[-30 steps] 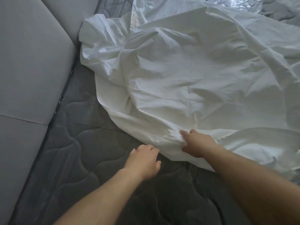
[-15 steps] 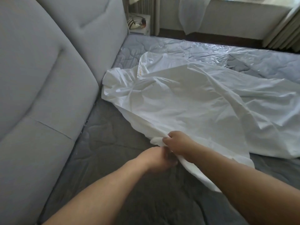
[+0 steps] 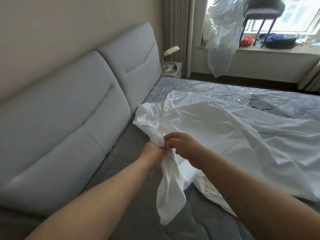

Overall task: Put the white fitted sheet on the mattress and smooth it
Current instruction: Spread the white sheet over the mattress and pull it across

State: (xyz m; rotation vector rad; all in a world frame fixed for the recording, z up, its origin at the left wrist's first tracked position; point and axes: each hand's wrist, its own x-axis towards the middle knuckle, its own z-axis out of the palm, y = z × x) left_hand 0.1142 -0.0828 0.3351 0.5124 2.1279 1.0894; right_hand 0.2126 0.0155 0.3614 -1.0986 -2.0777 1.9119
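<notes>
The white fitted sheet (image 3: 233,134) lies loosely spread and wrinkled over the grey quilted mattress (image 3: 124,172). Its near edge is lifted off the bed. My left hand (image 3: 154,153) and my right hand (image 3: 181,146) are close together and both grip that raised edge. A bunched flap of the sheet hangs down below my hands. The far part of the mattress is under clear plastic film (image 3: 225,90).
A grey padded headboard (image 3: 72,108) runs along the left. Beyond it stand a white nightstand (image 3: 173,68) with a lamp, curtains and a window ledge (image 3: 277,52) bearing a dark chair, bags and a hanging plastic sheet.
My left hand left the mattress and joined my right on the sheet's edge. Both hands lifted the edge up, and my view rose to take in the room.
</notes>
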